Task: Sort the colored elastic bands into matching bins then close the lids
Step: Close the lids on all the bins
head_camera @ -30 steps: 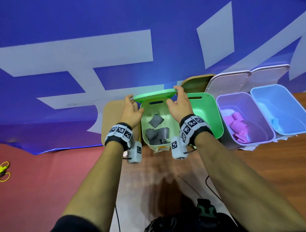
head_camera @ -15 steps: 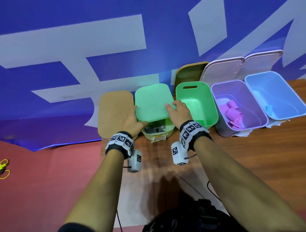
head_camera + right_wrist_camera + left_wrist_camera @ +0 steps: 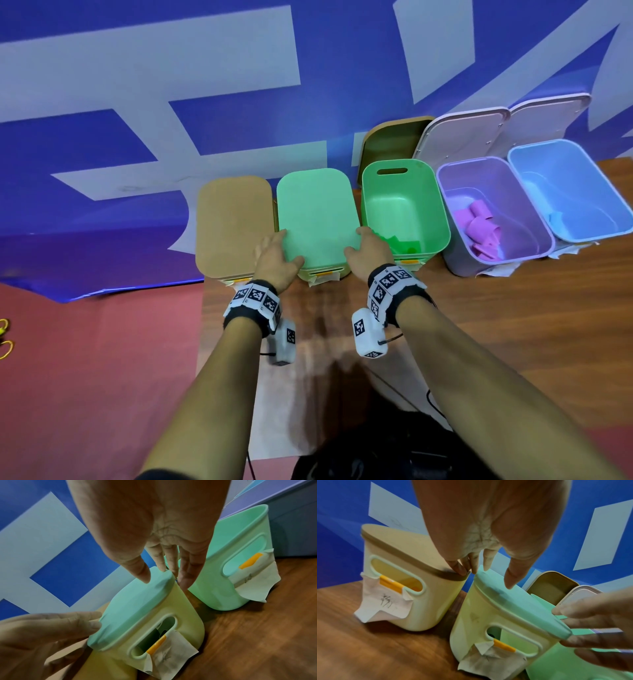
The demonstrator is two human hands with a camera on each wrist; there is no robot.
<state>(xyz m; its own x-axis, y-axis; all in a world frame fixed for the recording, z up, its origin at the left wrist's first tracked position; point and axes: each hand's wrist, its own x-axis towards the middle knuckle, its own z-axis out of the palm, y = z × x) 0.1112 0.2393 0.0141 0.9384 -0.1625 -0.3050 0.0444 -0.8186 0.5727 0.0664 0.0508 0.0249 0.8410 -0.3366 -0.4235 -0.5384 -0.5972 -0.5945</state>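
Observation:
Five bins stand in a row against a blue banner. The green lid (image 3: 315, 216) lies flat on the pale yellow-green bin (image 3: 488, 622), second from the left. My left hand (image 3: 274, 253) touches the lid's left edge, thumb on top and straight fingers (image 3: 465, 568) down the side. My right hand (image 3: 368, 251) does the same at the right edge, thumb (image 3: 142, 574) on top. The green bin (image 3: 442, 219) holds green bands (image 3: 404, 244), the purple bin (image 3: 455, 260) pink bands (image 3: 479, 226), and the blue bin (image 3: 582, 236) a blue band (image 3: 556, 219). All three stand open.
The leftmost bin has its tan lid (image 3: 236, 226) closed. A brown lid (image 3: 394, 144) and two pale lids (image 3: 462, 137) stand upright behind the open bins. Paper labels hang from the bins' front handles. The wooden table (image 3: 513, 325) ends at a red floor on the left.
Both hands brought the green lid from raised behind the bin down and forward until it lay flat on it. The grey bands inside are now covered.

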